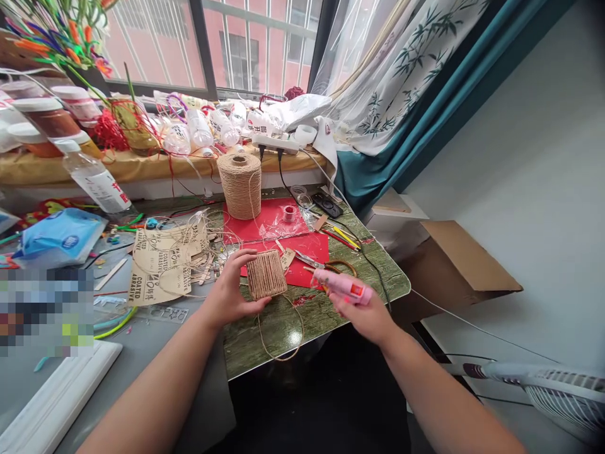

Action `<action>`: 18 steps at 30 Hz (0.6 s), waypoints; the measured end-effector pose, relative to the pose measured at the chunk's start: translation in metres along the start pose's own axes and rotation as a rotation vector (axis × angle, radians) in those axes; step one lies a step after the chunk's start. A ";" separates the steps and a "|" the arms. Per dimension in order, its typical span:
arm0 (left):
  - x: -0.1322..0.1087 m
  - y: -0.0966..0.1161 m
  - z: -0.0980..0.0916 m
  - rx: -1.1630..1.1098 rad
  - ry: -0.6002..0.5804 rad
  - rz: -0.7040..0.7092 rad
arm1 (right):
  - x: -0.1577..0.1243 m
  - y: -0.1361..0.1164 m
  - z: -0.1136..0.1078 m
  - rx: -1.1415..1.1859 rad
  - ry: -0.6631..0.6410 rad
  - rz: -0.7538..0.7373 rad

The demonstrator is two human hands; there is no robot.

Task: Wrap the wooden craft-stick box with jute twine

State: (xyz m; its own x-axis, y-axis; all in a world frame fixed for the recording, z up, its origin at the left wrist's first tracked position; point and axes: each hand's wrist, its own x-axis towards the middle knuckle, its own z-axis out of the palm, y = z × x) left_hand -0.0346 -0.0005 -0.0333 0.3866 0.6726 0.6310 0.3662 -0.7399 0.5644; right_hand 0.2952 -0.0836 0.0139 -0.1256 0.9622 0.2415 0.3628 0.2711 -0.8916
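My left hand grips a small square block wrapped in twine, thumb along its near edge and fingers at its far left side. A loose loop of twine hangs from the block over the table's front edge. In my right hand is a pink hot glue gun, its nozzle pointing left toward the block but apart from it. Scissors with brown handles lie just beyond the glue gun. Behind the block stands a large spool of twine, and a strand runs down from it.
A red sheet lies under the scissors, with pencils and a black phone-like object to its right. Sandpaper sheets and wooden sticks lie left. A plastic bottle leans by the sill. A fan stands at right.
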 end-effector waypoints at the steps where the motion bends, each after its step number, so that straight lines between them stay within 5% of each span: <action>1: 0.000 0.000 0.000 0.003 -0.011 -0.002 | -0.006 -0.002 0.008 -0.014 -0.029 -0.001; 6: 0.002 0.000 0.000 0.008 -0.059 -0.016 | -0.017 -0.001 0.027 -0.035 -0.117 0.048; 18: 0.002 0.003 -0.002 -0.006 -0.066 -0.039 | -0.014 0.000 0.036 -0.060 -0.153 0.125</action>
State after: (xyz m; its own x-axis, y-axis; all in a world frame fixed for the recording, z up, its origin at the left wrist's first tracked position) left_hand -0.0347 -0.0012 -0.0296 0.4267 0.7004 0.5721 0.3770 -0.7128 0.5914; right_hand 0.2639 -0.0983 -0.0029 -0.2131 0.9748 0.0655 0.4379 0.1552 -0.8855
